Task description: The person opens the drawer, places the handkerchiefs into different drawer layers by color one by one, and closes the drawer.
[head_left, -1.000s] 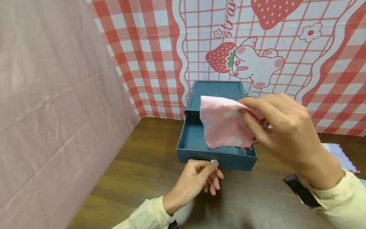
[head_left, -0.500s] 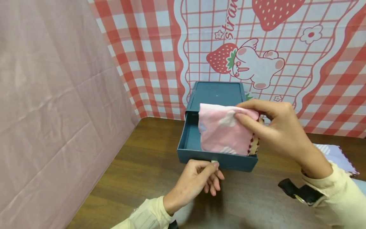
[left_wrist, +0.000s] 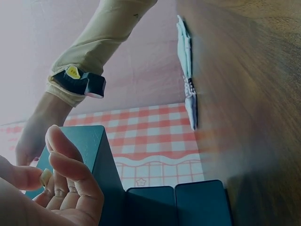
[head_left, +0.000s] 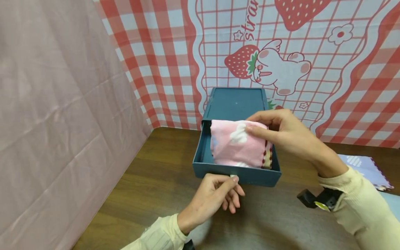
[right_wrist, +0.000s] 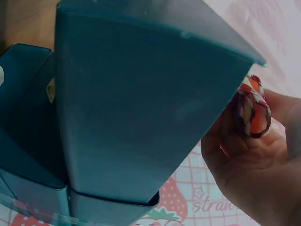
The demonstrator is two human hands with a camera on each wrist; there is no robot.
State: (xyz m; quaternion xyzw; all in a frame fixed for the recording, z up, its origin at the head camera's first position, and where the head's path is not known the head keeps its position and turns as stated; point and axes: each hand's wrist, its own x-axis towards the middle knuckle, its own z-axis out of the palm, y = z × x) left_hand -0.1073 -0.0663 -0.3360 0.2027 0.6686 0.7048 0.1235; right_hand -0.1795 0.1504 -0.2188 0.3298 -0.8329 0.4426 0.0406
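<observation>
Fingers (head_left: 265, 117) of the right hand (head_left: 289, 139) pinch the pink cloth (head_left: 239, 151) at the right of its top edge, thumb on the near face. Cloth is folded, tilted within the drawer (head_left: 256, 177): near edge low behind the drawer's front wall, far edge raised at the drawer's back, by the cabinet (head_left: 235, 104). Whether its underside touches the drawer floor, cannot tell.

Left hand (head_left: 214, 194) at the drawer's front; thumb clamped on the pale tab (left_wrist: 45, 178), other fingers loosely bent.

Risks, as judged: if released while tilted, cloth could slump and its folds spread, top edge catching on the cabinet above the drawer's back. Cloth sits toward the drawer's right wall; its trimmed edge could ride over that rim. Pushing the drawer in before the cloth lies flat would likely jam the fold, or nip the right fingers. Drawer is well out; a hard tug on the tab might tip it. Purple cloth (head_left: 365, 170) lies well right of the drawer, unlikely to interfere.
</observation>
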